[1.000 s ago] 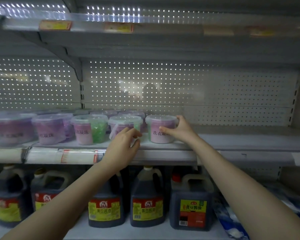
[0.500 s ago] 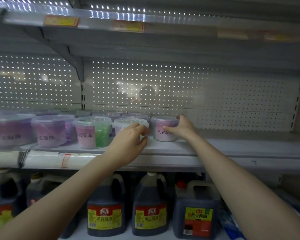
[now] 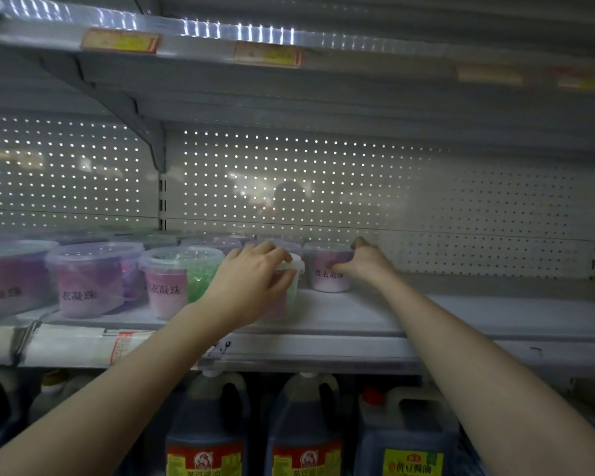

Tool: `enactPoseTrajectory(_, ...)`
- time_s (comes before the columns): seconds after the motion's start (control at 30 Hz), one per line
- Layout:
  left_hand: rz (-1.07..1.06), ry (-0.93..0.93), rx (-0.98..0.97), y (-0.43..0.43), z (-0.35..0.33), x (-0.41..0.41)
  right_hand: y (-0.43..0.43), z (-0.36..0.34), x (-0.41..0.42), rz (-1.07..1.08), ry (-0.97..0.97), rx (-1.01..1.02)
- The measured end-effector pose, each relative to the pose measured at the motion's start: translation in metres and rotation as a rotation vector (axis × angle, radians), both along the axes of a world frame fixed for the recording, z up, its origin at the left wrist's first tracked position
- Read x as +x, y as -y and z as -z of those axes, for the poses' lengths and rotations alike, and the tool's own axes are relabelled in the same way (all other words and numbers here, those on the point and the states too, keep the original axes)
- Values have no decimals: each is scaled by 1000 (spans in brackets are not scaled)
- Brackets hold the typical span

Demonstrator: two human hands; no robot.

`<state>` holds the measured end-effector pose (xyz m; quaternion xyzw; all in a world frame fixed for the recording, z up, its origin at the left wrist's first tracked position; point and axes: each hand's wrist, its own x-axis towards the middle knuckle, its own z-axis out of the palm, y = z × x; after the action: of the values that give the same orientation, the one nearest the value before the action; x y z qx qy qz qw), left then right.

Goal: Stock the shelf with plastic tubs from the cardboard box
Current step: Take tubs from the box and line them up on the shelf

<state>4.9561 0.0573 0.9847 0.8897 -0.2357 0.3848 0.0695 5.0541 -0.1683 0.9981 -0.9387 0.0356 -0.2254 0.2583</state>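
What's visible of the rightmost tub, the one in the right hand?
The small translucent plastic tub with pinkish-purple contents has its clear lid on and dark printed characters on its front. It stands upright on the grey metal shelf, at the right end of the row. The right hand grips it, thumb across the front, fingers over the rim.

Light: dim; pinpoints are glowing through the pegboard (image 3: 289, 187).
Glare: streaks are flaring on the upper shelf edge (image 3: 248, 32).
Blur: left tubs (image 3: 11, 276) are smearing softly.
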Motion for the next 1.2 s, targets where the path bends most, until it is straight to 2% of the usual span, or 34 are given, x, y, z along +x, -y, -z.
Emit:
enactPoseTrajectory(0.23,26,93,10,-4,2,17,-8,-12,32,55,-159,-102)
enactPoseTrajectory(0.63,-4,146,17,-3,6,24,3,-22,58,24,-190,-148)
enactPoseTrajectory(0.87,9,169,-21,-2,8,22,0,-28,60,87,-189,-201)
enactPoseTrajectory(1.2,34,167,-56,-1,9,22,-8,-28,59,166,-137,-161)
